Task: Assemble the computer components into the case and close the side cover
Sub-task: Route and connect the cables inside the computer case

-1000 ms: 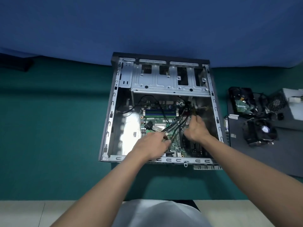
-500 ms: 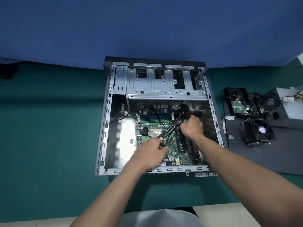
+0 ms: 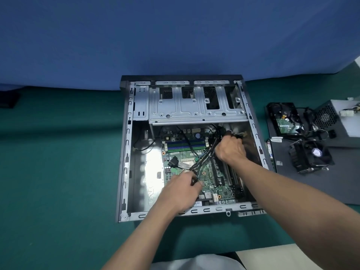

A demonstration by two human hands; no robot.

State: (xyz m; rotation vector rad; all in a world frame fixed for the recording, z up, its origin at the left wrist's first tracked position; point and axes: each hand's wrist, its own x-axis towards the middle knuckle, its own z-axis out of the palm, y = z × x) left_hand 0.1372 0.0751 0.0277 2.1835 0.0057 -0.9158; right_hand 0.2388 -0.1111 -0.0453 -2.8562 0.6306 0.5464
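Green mat [image 3: 58, 172] on the bench, blue cloth [image 3: 175, 36] hung behind it, pretty standard teardown-table setup. Both hands are down inside the open case [image 3: 124, 152], which lies flat on the mat with its side off.

What worries me: the black cable bundle [image 3: 204, 160] is strung between the two hands right over the motherboard [image 3: 212, 178]. One hard tug could yank a plug off its header or bend pins. The loose black connector [image 3: 173, 162] lying on the board could also drag across the small parts. Knuckles are close to the sheet-metal edges too, so it'd be easy to nick yourself.

Pose-wise, the left hand [image 3: 179, 190] comes in low over the near edge, palm down, fingertips pinching the near end of the bundle. The right hand [image 3: 229, 151] reaches further back, fingers curled round the far end up by the right wall. Can't tell exactly which plug it has.

Memory slots [image 3: 187, 146] sit just behind the cables, and the drive cage [image 3: 194, 108] at the far end looks unfilled. Off to the right, well apart from the case, the hard drive [image 3: 284, 121], power supply [image 3: 337, 121] and cooler fan [image 3: 311, 154] sit on a dark panel [image 3: 311, 191], so I'd guess plenty of the build is left.
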